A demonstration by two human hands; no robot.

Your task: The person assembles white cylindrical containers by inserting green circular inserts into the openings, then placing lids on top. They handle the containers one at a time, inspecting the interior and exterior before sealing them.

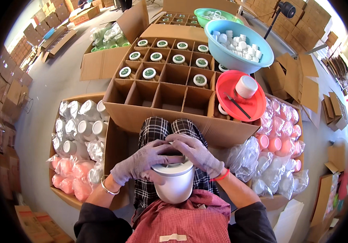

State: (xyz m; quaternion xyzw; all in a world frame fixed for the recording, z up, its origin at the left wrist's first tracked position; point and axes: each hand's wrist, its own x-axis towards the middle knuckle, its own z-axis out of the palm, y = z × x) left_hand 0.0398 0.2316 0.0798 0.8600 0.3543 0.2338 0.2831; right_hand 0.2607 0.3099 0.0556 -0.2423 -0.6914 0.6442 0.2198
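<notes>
A pale white-silver canister [175, 187] stands upright against my lap, with a white rim round its top. My left hand [141, 163], in a thin grey glove, curls around the canister's upper left side. My right hand [197, 156], gloved the same way, bends over the top from the right, its fingertips close to the left hand's. Between the hands a dark gap shows at the top; fingers hide most of that part. Beyond my knees is a divided carton [161, 111] holding several white-lidded containers [149, 73] with green centres.
A red bowl [232, 83] on the carton's right holds a white round piece [246, 86] and a dark slim tool [238, 106]. Behind it sits a blue basin [238, 36] of white caps. Boxes of bagged clear and pink containers flank me left [76, 174] and right [281, 137].
</notes>
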